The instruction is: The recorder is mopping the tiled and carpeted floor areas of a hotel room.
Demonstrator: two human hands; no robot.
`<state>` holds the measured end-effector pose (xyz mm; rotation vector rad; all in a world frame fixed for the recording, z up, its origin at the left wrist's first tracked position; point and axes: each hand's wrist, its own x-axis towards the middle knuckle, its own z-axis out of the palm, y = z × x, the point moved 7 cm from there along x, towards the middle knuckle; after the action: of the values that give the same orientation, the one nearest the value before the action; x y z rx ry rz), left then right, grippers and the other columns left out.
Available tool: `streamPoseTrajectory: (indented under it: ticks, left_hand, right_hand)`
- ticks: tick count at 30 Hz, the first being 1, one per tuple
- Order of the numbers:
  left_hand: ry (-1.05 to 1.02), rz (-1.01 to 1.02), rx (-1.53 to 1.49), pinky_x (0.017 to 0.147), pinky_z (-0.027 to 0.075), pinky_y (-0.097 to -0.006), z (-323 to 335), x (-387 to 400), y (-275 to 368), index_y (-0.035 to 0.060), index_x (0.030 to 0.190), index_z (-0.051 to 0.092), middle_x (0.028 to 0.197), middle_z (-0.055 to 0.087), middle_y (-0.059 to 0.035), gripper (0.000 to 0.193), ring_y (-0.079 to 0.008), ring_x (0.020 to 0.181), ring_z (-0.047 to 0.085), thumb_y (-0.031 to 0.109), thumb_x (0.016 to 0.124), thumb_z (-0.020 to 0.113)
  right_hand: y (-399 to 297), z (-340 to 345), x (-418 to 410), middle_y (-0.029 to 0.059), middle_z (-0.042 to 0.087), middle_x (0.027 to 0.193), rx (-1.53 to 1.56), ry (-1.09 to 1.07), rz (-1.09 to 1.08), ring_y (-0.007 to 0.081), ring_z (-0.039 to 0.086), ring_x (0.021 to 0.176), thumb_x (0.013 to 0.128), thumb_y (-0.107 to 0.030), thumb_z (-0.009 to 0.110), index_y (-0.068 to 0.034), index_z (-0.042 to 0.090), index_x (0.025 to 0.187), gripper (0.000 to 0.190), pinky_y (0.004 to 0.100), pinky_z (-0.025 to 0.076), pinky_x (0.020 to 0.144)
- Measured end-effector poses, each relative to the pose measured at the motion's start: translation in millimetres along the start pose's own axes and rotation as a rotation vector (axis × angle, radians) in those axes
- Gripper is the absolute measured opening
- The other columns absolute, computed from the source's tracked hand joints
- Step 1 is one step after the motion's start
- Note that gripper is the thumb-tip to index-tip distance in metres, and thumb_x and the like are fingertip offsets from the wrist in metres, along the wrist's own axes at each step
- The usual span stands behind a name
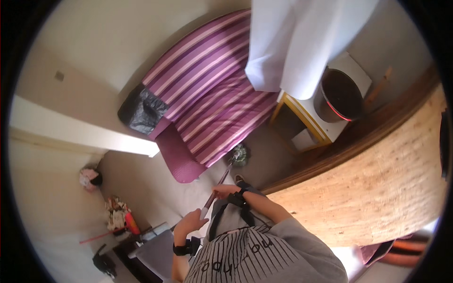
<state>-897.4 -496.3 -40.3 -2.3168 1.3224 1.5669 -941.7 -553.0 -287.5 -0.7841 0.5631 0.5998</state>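
Note:
My left hand [191, 222] grips the upper end of a mop's handle [210, 201], at its pale section. Farther down the same stick, my right hand [225, 191] is closed around it. The handle slants away from me to a round, green-and-white stringy mop head [240, 155], which is on the floor close to the front edge of a sofa [216, 120]. A purple striped cover lies over the sofa. One of my shoes [239, 178] shows just behind the mop head. Both wrists wear black bands with small devices.
A dark bucket [339, 95] stands on a white-topped, yellow-framed cabinet [324, 129] at right. A white curtain [300, 46] hangs beside it. A wooden panel [368, 184] rises close on my right. Black plastic [143, 109] covers the sofa's corner; a grey chair [155, 253] stands lower left.

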Motion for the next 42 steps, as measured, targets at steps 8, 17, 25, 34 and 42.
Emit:
streamPoseTrajectory:
  ticks: [8,17,25,34,42]
  left_hand:
    - [-0.053,0.399,-0.014,0.054,0.041,-0.0358,39,117,43,-0.0051,0.086,0.043,0.065,0.053,-0.0186,0.041,-0.0303,0.057,0.053,0.032,0.07,0.049]
    - [0.108,0.36,0.021,0.064,0.039,-0.0428,78,101,30,-0.0066,0.08,0.042,0.073,0.051,-0.0249,0.033,-0.0373,0.073,0.05,0.025,0.072,0.045]
    - [0.085,0.029,-0.132,0.062,0.038,-0.0436,111,-20,-106,-0.0024,0.085,0.038,0.073,0.052,-0.0244,0.032,-0.0389,0.072,0.049,0.026,0.073,0.045]
    - [0.231,-0.301,-0.206,0.057,0.039,-0.0433,157,-184,-203,-0.0003,0.082,0.041,0.067,0.052,-0.0209,0.029,-0.0367,0.067,0.05,0.025,0.072,0.05]
    - [0.522,-0.483,-0.12,0.049,0.041,-0.0378,165,-276,-206,-0.0007,0.074,0.042,0.058,0.051,-0.0152,0.023,-0.0311,0.056,0.052,0.019,0.069,0.053]
  right_hand:
    - [21,-152,-57,0.0057,0.049,0.047,0.076,0.725,-0.383,0.0144,0.045,0.04,0.067,-0.029,0.043,0.0,0.053,0.055,0.033,0.028,0.034,0.036]
    - [40,-124,-80,0.0066,0.047,0.044,0.2,0.905,-0.316,0.0131,0.041,0.034,0.066,-0.02,0.044,0.0,0.054,0.056,0.025,0.0251,0.031,0.033]
    - [89,15,29,0.0098,0.046,0.043,-0.079,0.55,-0.225,0.017,0.043,0.033,0.069,-0.028,0.043,0.003,0.048,0.051,0.037,0.0288,0.034,0.032]
    - [144,212,106,0.0076,0.048,0.048,-0.312,0.137,0.001,0.0142,0.041,0.035,0.072,-0.03,0.041,0.003,0.049,0.055,0.038,0.0263,0.032,0.033]
    - [192,338,130,0.0027,0.044,0.044,-0.492,-0.253,0.091,0.0114,0.04,0.038,0.076,-0.03,0.037,-0.002,0.047,0.051,0.039,0.0255,0.032,0.036]
